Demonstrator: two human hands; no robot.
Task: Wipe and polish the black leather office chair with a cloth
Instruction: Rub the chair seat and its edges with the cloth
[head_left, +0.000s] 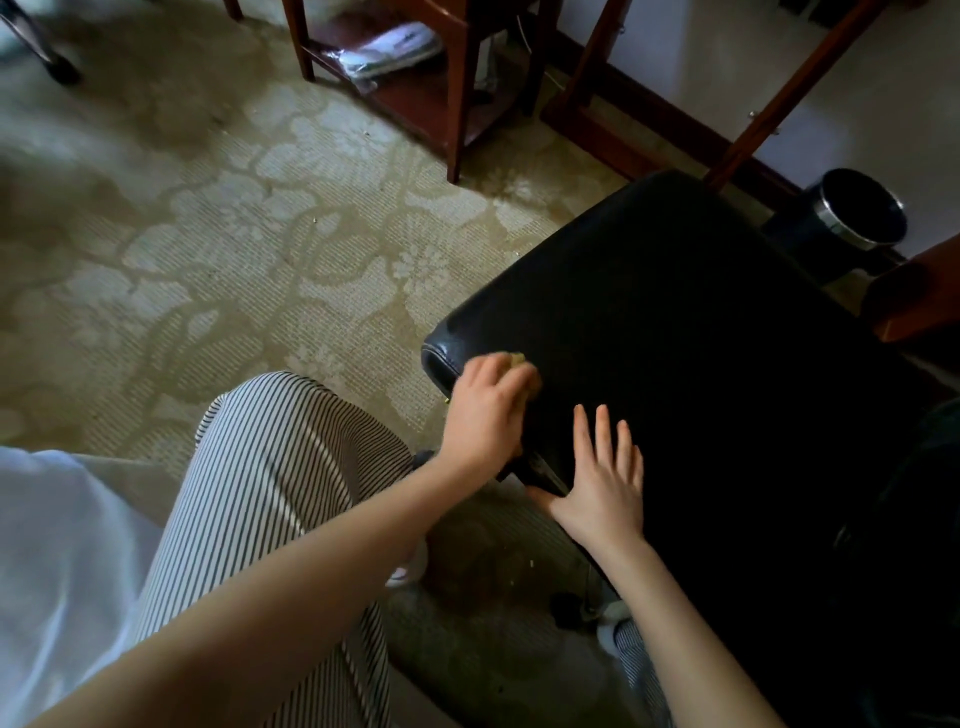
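Note:
The black leather office chair (691, 332) fills the right half of the view, its padded surface facing up towards me. My left hand (488, 410) grips a small yellowish cloth (517, 359) and holds it against the chair's near left edge; only a bit of cloth shows past the fingers. My right hand (605, 478) lies flat on the leather just to the right, fingers straight and spread, thumb hooked over the lower edge.
Patterned beige carpet (260, 249) covers the floor to the left. A wooden side table (441, 67) with a packet on its shelf stands at the top, desk legs (779, 109) beside it. A black waste bin (857, 213) stands behind the chair. My striped trouser leg (270, 467) is at lower left.

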